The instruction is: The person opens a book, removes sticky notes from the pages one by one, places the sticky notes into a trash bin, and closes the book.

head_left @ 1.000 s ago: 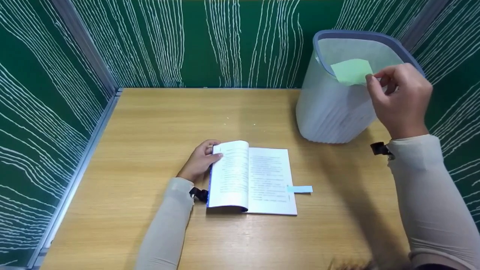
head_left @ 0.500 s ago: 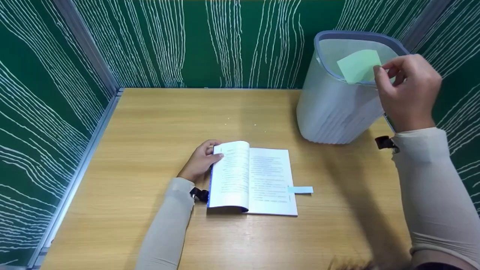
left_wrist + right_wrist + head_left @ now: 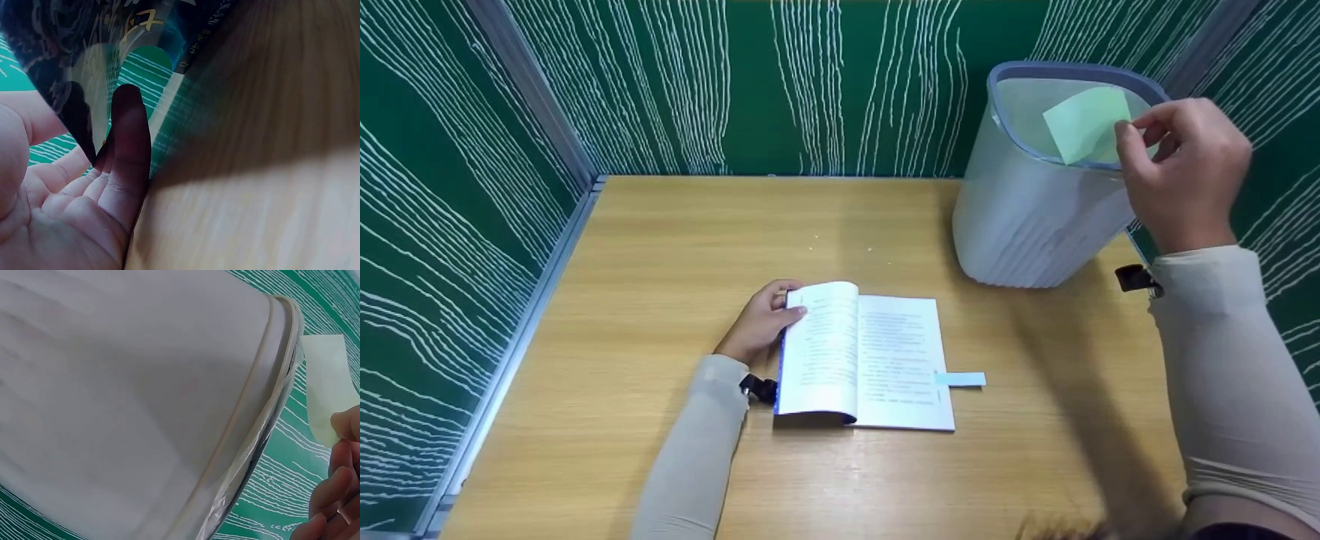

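Note:
An open book (image 3: pixel 900 345) lies on the table, its left pages raised and curved. My left hand (image 3: pixel 757 322) grips the book's left edge, thumb on the page; in the left wrist view the fingers (image 3: pixel 126 152) reach under the dark cover (image 3: pixel 62 50). A light blue paper strip (image 3: pixel 964 379) sticks out of the right page. Over the mouth of a white bin (image 3: pixel 1027 217) with a blue-grey rim, my right hand (image 3: pixel 1189 169) pinches a pale green sticky note (image 3: pixel 1084 124) by one corner. The right wrist view has the note (image 3: pixel 326 377) just beyond the bin's rim.
Green walls (image 3: pixel 652 82) with white wavy lines enclose the wooden table (image 3: pixel 675 247) at the back and sides. The bin stands at the back right corner. A few tiny white specks lie behind the book.
My right hand has moved slightly right and farther back with the green sticky note, bringing it more over the bin's opening. The left hand and the book have stayed in place.

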